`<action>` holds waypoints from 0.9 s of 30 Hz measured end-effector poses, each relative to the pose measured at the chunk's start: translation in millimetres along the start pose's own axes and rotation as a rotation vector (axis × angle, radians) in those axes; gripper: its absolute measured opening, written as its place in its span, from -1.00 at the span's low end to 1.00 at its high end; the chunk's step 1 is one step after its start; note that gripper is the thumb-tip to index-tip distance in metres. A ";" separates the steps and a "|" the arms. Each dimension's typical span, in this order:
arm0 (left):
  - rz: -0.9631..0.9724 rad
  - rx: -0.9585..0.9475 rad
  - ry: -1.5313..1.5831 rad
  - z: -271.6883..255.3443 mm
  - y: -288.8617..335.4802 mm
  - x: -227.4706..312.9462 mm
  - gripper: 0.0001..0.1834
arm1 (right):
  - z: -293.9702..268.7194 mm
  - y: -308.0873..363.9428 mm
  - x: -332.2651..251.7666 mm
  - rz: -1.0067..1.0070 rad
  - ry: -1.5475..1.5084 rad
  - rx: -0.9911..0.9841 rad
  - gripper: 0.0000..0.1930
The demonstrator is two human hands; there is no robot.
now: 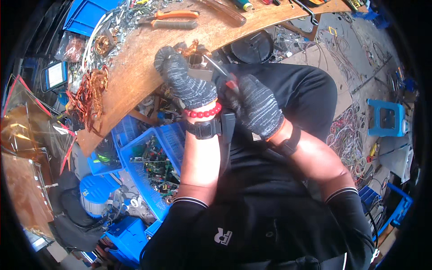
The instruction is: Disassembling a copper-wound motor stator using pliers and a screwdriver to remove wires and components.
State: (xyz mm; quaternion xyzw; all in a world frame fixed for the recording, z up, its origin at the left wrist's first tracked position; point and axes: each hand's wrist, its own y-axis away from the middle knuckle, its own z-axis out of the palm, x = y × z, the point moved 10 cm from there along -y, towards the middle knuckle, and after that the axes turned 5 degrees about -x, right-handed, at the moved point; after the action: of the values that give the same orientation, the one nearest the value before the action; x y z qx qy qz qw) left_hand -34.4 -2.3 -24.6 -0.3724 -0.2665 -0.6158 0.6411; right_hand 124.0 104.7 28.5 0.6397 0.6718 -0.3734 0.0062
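My left hand (183, 80), in a grey and black knit glove, is closed around a copper-wound metal core (196, 57) at the workbench edge. Loose copper windings stick up from the core's top, and a silver metal side shows below; my fingers hide part of it. My right hand (257, 105), gloved likewise, grips a screwdriver (231, 83) by its red handle. The screwdriver's shaft slants up and left, with its tip at the core's right side; whether it touches the copper I cannot tell.
On the wooden bench (130, 67) lie orange-handled pliers (175, 19), a wooden-handled tool (225, 11), a wrench (307, 11) and a heap of copper wire (93, 96). Below left, a blue crate (155, 177) holds circuit boards. A blue stool (386, 118) stands right, near tangled cables (346, 139).
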 end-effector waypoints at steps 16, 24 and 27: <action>-0.504 -0.143 0.287 15.6 3.6 9.5 -0.31 | -49.3 14.3 39.1 0.273 -0.408 -0.469 -0.59; -0.473 -0.397 0.203 24.3 12.6 13.7 -0.53 | -48.3 -0.5 25.4 0.187 -0.603 -0.504 -0.67; 0.476 -0.774 -0.979 46.3 19.7 59.6 -0.31 | -57.0 -3.5 13.6 0.105 -0.463 -0.545 -0.65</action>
State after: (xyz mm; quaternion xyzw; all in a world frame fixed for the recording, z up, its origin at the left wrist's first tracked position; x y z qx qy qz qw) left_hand -3.5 -0.9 47.0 -0.8608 -0.1972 -0.2684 0.3848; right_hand 145.3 145.7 64.7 0.5465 0.6938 -0.3147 0.3478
